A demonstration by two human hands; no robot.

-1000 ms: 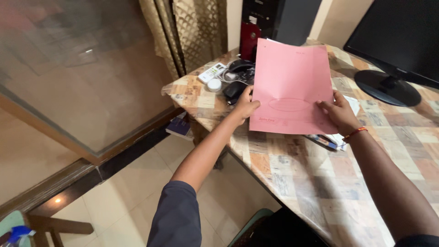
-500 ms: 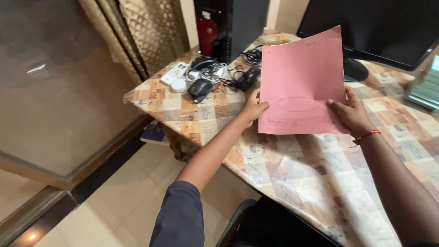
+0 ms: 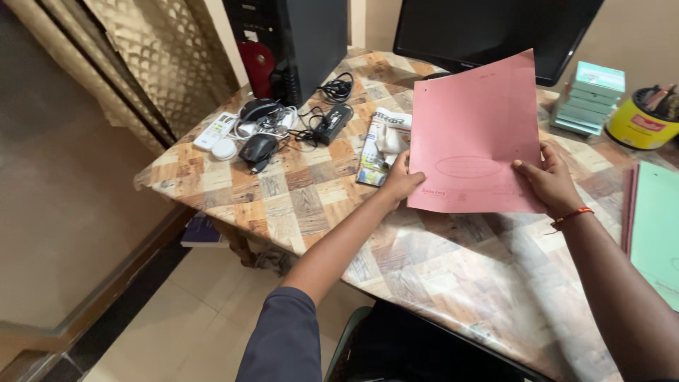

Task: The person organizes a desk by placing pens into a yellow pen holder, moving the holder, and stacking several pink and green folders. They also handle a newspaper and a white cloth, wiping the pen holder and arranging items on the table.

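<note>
We hold a pink folder (image 3: 477,134) up off the counter (image 3: 453,262), tilted so its front faces us. Our left hand (image 3: 401,180) pinches its edge at 9 o'clock and our right hand (image 3: 548,177) pinches it at 3 o'clock, which keeps it flat. At 10 o'clock lie a booklet (image 3: 382,145), a mouse (image 3: 257,148) and cables (image 3: 332,92). A monitor (image 3: 495,28) stands at 12 o'clock behind the folder.

A black mouse (image 3: 257,148), a white remote (image 3: 215,131) and tangled cables (image 3: 332,90) are seen on the patterned table (image 3: 438,262). A monitor (image 3: 488,28), stacked teal boxes (image 3: 588,97) and a yellow pen cup (image 3: 642,122) are set further back.
</note>
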